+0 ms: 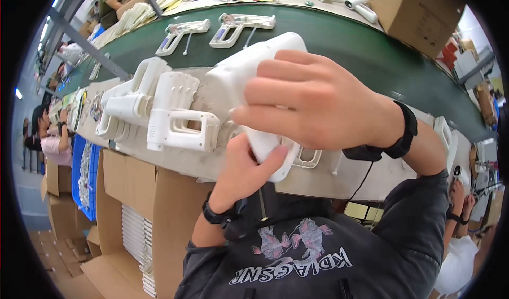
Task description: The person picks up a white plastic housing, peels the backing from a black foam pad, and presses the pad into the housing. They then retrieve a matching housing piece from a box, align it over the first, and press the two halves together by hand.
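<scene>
A white gun-shaped plastic housing [228, 68] is held up in front of me, tilted, over the workbench. Its lower, handle end is gripped by my left hand [241, 166], with the thumb lying along it. Across its upper body lies my right hand [313, 97], fingers bent round the near side and hiding much of it. Stacked white shell halves [177, 113] stand on the bench just left of my hands, and another white stack [132, 97] is farther left. Below the right hand, a frame-like white shell [307, 157] shows in part.
Two open gun-shaped housings [244, 29] with inner parts lie on the green conveyor belt [339, 39]. A cardboard box [411, 12] stands at the far right. Near left are an open carton [175, 230] holding white parts and a blue crate [87, 179]. Co-workers sit on both sides.
</scene>
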The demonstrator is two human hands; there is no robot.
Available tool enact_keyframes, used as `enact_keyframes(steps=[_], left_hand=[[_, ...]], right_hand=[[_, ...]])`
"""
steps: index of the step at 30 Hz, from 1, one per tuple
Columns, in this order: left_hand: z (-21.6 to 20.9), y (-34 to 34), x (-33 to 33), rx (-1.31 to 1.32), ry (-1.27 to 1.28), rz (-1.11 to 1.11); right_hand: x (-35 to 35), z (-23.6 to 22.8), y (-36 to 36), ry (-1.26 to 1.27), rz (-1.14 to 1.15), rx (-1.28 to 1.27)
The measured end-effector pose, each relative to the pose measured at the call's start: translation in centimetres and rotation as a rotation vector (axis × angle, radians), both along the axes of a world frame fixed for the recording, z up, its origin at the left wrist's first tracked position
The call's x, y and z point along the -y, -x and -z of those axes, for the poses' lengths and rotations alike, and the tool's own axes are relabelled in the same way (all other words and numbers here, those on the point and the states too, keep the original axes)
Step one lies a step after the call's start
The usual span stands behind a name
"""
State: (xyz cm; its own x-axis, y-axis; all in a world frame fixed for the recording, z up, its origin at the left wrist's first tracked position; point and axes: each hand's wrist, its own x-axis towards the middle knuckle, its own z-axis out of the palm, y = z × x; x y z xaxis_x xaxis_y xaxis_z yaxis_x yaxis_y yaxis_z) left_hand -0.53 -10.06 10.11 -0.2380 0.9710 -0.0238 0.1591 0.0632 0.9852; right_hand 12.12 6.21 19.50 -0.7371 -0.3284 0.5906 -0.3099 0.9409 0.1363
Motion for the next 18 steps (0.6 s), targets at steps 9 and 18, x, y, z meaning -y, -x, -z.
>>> enact_keyframes(steps=[9,18], left_hand=[[2.5,2.3,0.2,0.52,0.08,0.472],[6.2,0.0,-4.0,0.232,0.185,0.358]], right_hand=[[-4.8,6.0,-12.0,0.438,0.467,0.292],[-3.3,12.4,-18.8,0.711,0.796,0.16]])
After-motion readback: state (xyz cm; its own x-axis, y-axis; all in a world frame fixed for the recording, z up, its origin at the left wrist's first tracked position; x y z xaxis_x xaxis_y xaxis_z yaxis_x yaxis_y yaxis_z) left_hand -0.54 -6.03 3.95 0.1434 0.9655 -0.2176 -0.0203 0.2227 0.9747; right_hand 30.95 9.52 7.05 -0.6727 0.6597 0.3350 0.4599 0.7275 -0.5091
